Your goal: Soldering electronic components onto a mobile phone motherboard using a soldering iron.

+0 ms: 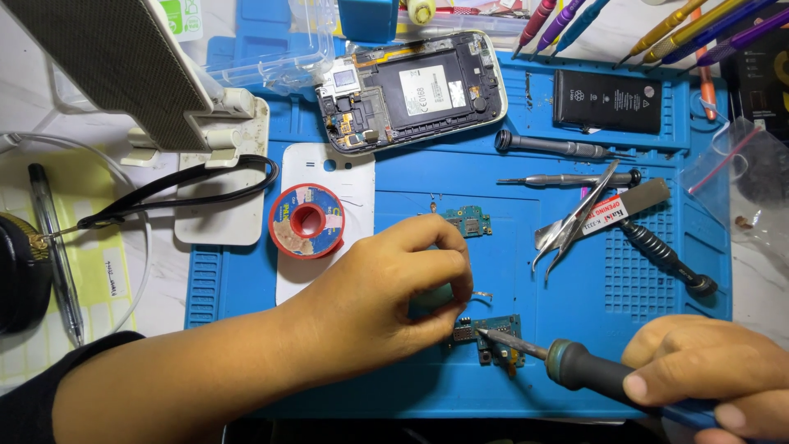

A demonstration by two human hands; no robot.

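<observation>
left hand [386,288] pinched solder wire [481,294] | right hand [711,374] gripped soldering iron [575,366] | tip touched small circuit board [493,335] on blue mat [411,386]

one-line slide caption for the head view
Right hand touches soldering iron to small circuit board; left hand steadies it.

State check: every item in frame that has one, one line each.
White opened smartphone: back off, internals exposed.
White back cover: off, lying flat on the mat.
Black flat battery: out of phone.
Small green circuit board: held by left hand.
Soldering iron: in right hand, tip on board.
Red solder spool: lying flat.
</observation>
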